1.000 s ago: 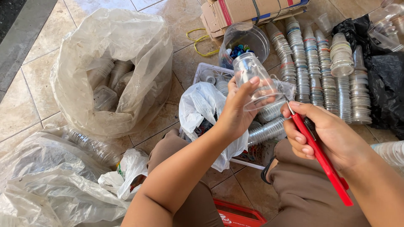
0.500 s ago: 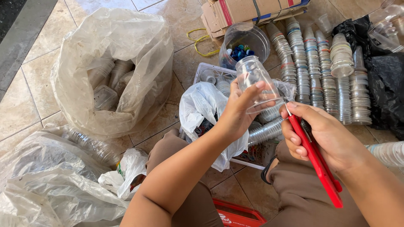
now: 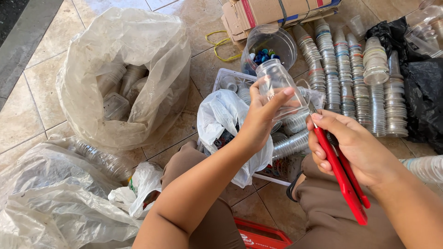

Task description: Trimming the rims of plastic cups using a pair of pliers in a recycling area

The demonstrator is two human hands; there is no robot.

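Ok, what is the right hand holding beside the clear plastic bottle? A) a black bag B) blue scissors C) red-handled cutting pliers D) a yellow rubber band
C: the right hand grips red-handled cutting pliers, their tip at the clear plastic bottle held in the left hand.

You held a clear, empty plastic cup (image 3: 278, 87) tilted, mouth away from you, with red-handled scissors (image 3: 341, 173) just beside it.

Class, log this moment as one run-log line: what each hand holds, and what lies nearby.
left hand: clear plastic bottle | right hand: red-handled cutters, tip at bottle | nearby: stacked cups
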